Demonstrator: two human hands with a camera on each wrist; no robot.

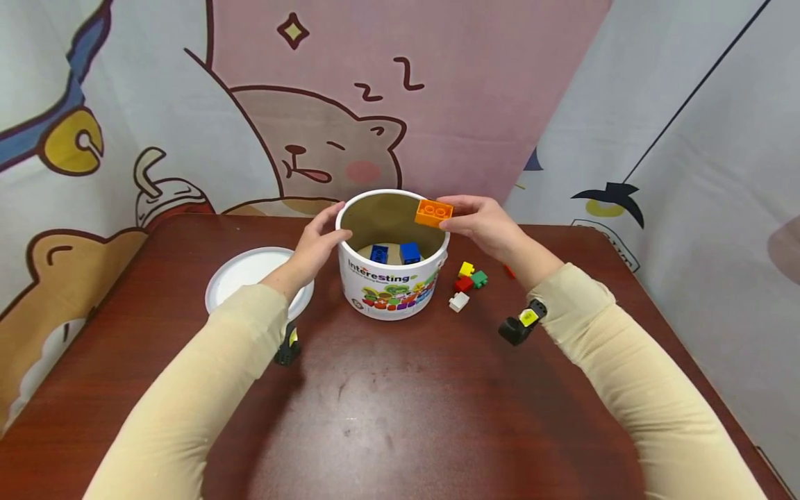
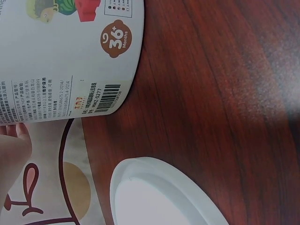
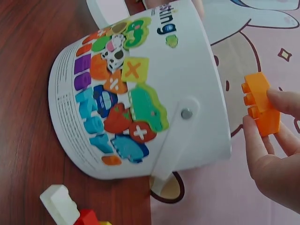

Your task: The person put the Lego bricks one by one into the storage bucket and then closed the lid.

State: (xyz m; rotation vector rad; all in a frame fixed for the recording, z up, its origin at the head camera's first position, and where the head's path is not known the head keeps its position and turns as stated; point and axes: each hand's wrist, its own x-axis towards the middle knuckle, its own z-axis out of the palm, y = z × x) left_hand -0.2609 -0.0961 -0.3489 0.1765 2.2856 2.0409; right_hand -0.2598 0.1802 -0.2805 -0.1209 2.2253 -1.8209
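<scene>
A white bucket with a printed label reading "Interesting" stands upright on the table. My left hand holds it at the left side of the rim, the thumb at the rim and the fingers along the outer wall. In my right hand an orange toy building brick is pinched between thumb and fingers, over the right edge of the bucket's mouth. The right wrist view shows this orange brick with its studs facing the bucket. Two blue bricks lie inside on the bucket's bottom.
A round white lid lies left of the bucket, partly under my left forearm. Right of it are small bricks: yellow, green, red and white. A printed curtain hangs behind the table.
</scene>
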